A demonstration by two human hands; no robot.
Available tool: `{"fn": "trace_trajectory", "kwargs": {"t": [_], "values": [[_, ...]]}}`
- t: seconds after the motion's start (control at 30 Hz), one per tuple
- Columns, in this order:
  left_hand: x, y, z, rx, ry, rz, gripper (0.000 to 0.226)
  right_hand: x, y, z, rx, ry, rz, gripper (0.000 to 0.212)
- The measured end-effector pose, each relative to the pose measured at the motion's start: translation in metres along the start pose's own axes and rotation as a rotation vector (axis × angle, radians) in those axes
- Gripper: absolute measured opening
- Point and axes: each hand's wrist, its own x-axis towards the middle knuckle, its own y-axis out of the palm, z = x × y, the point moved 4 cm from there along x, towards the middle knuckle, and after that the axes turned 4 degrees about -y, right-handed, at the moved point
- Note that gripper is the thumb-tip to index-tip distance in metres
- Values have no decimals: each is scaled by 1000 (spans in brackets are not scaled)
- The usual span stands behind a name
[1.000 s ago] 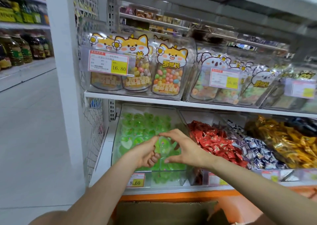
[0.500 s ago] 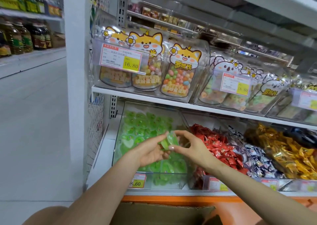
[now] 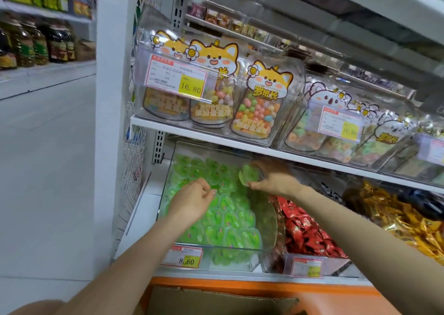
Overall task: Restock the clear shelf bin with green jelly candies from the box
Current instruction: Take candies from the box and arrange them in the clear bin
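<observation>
Head view: right hand [image 3: 276,180] pinches a jelly candy [image 3: 248,175] above the bin [image 3: 217,247] (left hand [image 3: 191,203] slack, empty).

1. I noted the shelf bin [image 3: 240,249] as clear, glossy plastic.
2. I found the green jelly candies [image 3: 228,218] sealed in smooth, shiny plastic.
3. I logged the box [image 3: 216,300] as matt brown cardboard.

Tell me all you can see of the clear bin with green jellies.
The clear shelf bin looks like transparent plastic, open on top, on the lower shelf, beside red-wrapped sweets. Green jelly candies nearly fill it. A price tag reading 8.60 hangs on its front. The left hand lies over the candies; the right hand holds one jelly above its back right corner.
</observation>
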Motion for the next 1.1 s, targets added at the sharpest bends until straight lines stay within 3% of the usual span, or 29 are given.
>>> {"fn": "trace_trajectory", "kwargs": {"t": [0.2,0.4,0.93,1.1], "values": [[-8,-2,7,11,182,0,11,35,25,-2,-203,-10,139,70],[-11,-14,5,17,229,-13,8,42,36,-3,-370,-67,273,72],[-2,-13,4,12,269,-3,10,40,44,1,-308,8,329,69],[-4,-21,7,20,266,-22,7,40,27,4,-280,-22,277,71]]}}
